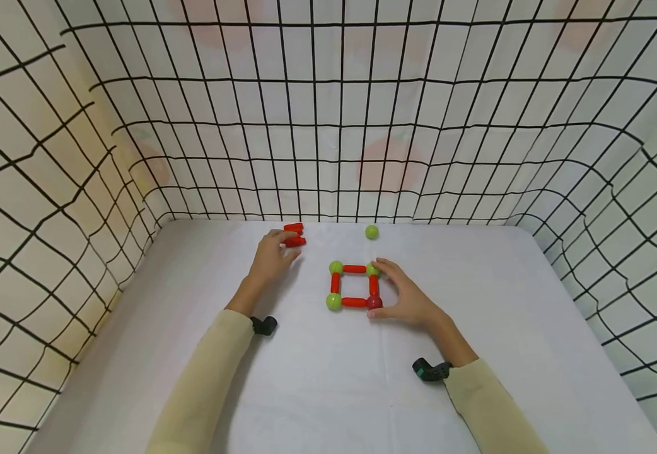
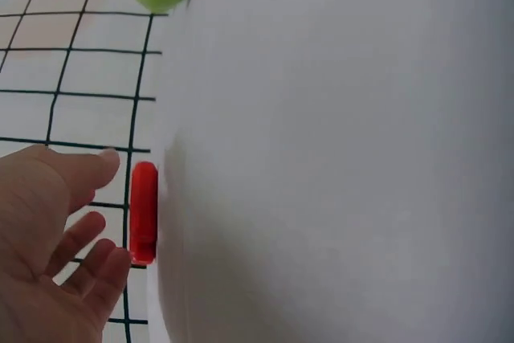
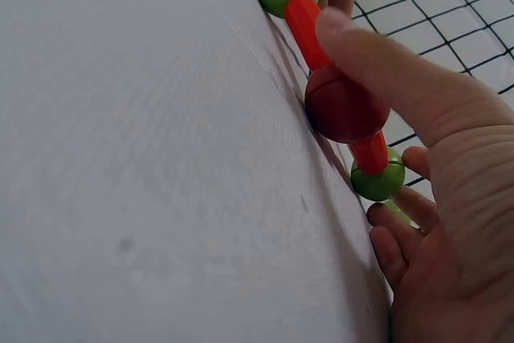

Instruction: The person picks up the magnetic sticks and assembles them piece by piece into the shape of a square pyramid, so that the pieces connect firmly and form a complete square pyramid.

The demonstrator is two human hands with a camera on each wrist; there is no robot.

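Observation:
On the table lies a square (image 1: 354,302) of red rods joined at the corners by green balls and one dark red ball (image 1: 374,302). My right hand (image 1: 410,301) grips its right side, with the thumb by the dark red ball and the fingers around the far right green ball (image 3: 378,178). To the left, my left hand (image 1: 270,257) reaches over several loose red rods (image 1: 296,242), fingers extended and thumb apart. In the left wrist view a red rod (image 2: 144,213) lies just beyond the fingertips; the hand partly covers the loose rods in the head view.
A single green ball (image 1: 371,232) lies behind the square, near the back edge. Black wire mesh (image 1: 340,126) stands along the back and both sides of the white tabletop (image 1: 340,391). Each wrist wears a black camera band (image 1: 432,371).

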